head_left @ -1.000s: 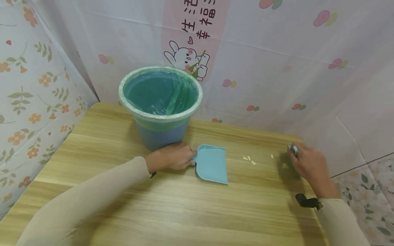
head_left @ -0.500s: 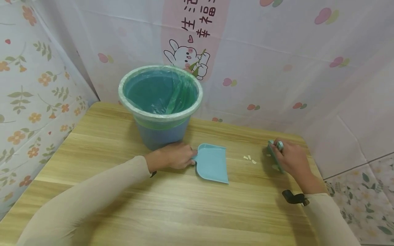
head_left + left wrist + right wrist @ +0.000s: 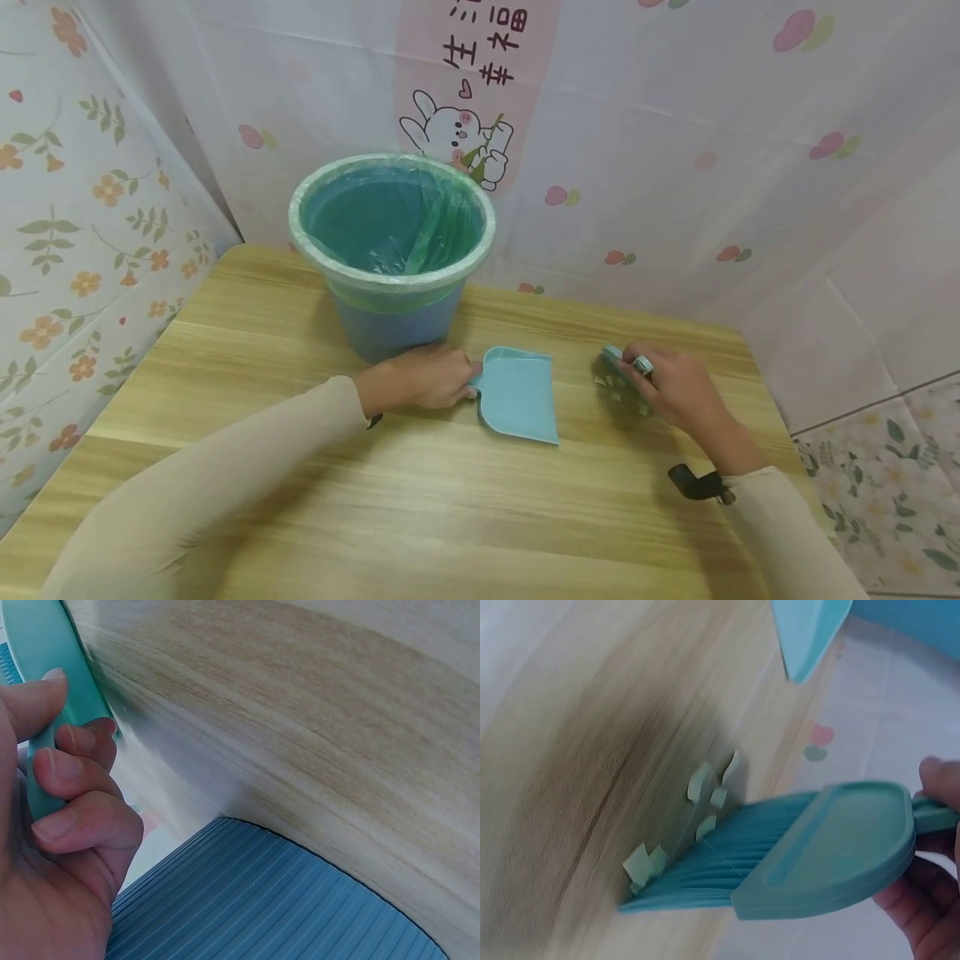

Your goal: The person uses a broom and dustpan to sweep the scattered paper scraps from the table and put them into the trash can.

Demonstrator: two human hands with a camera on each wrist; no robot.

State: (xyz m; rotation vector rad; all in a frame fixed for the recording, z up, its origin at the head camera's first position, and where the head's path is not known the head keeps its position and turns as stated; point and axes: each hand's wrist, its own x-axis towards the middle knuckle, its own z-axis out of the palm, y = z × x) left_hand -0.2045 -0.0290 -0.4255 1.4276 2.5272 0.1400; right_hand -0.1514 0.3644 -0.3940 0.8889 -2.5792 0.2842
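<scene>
My left hand (image 3: 431,377) grips the short handle of a light blue dustpan (image 3: 519,396), which lies on the table with its wide mouth facing right. In the left wrist view the fingers (image 3: 90,825) curl round that handle. My right hand (image 3: 675,387) holds a matching hand brush (image 3: 825,847) by its handle. Its bristles (image 3: 712,862) touch the tabletop, right behind several small pale paper scraps (image 3: 699,782). Those scraps lie between the brush and the dustpan's mouth.
A blue bucket (image 3: 393,325) lined with a clear green bag stands behind my left hand. The wooden table (image 3: 420,517) backs onto a printed curtain (image 3: 660,150). Its right edge lies just beyond my right forearm.
My right hand has moved left with the brush, from the table's right end toward the dustpan, and the scraps on the right are now gathered with the others. The left hand stays put.
</scene>
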